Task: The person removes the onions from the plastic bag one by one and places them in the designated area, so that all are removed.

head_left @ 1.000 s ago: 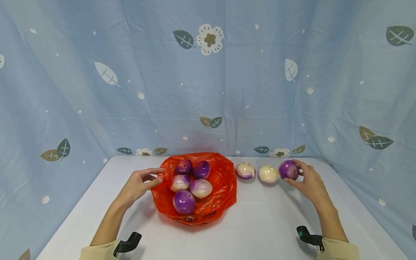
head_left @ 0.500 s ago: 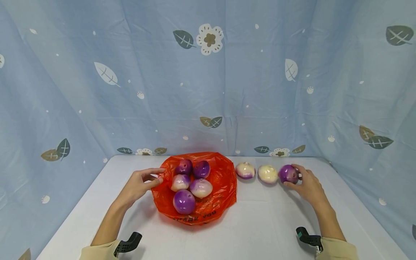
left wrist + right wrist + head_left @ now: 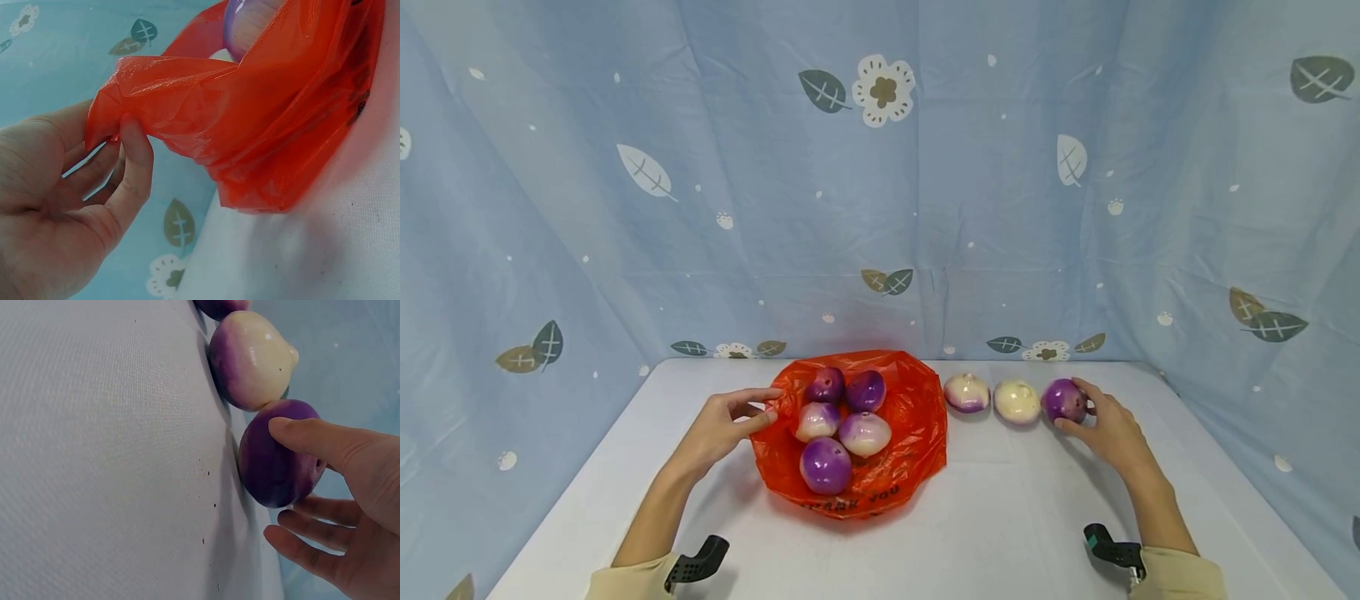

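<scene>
With thumb and fingers, my left hand (image 3: 718,425) pinches the left rim of a red plastic bag (image 3: 917,433), as the left wrist view also shows. Inside the bag lie several glossy purple-and-white turnips (image 3: 825,466). My right hand (image 3: 1116,429) holds a mostly purple turnip (image 3: 275,459) at the right end of a row, thumb on one side and fingers on the other. It sits at the table surface, close against a cream turnip (image 3: 1017,402); whether they touch I cannot tell. Left of that one lies a cream turnip with a purple base (image 3: 967,392).
A white-covered table (image 3: 985,525) bears everything. Behind and beside it hangs a blue curtain (image 3: 985,208) printed with leaves and flowers. Black wrist devices sit at the left cuff (image 3: 696,562) and the right cuff (image 3: 1112,550).
My right hand has brought the purple turnip down and slightly toward me, level with the row. My left hand and the bag have stayed in place.
</scene>
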Tool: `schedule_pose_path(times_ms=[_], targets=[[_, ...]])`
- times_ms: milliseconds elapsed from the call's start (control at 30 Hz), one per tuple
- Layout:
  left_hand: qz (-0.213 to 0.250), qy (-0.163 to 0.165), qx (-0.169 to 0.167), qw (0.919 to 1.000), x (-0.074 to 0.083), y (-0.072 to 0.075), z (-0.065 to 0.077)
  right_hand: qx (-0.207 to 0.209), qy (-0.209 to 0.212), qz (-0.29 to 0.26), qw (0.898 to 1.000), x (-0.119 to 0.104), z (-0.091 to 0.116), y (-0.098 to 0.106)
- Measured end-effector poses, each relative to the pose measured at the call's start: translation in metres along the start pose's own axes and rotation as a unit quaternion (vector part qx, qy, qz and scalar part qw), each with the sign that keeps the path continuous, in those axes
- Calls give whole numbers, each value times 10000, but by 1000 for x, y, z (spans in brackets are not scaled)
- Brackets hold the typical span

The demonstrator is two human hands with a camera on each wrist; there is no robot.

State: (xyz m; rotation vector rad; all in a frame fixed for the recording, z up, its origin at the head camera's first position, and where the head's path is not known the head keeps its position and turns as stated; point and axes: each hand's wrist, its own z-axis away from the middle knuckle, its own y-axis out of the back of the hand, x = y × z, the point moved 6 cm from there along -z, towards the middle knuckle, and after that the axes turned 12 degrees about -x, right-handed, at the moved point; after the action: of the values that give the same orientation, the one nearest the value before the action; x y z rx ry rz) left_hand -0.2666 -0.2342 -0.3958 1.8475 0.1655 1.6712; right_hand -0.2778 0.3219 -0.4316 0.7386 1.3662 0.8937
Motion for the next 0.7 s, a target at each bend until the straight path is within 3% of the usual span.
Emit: schedule_pose_path(times_ms=[700], targets=[[25,-11,-6,10000,2,0,1,179,175,41,9997,-1,3,5]])
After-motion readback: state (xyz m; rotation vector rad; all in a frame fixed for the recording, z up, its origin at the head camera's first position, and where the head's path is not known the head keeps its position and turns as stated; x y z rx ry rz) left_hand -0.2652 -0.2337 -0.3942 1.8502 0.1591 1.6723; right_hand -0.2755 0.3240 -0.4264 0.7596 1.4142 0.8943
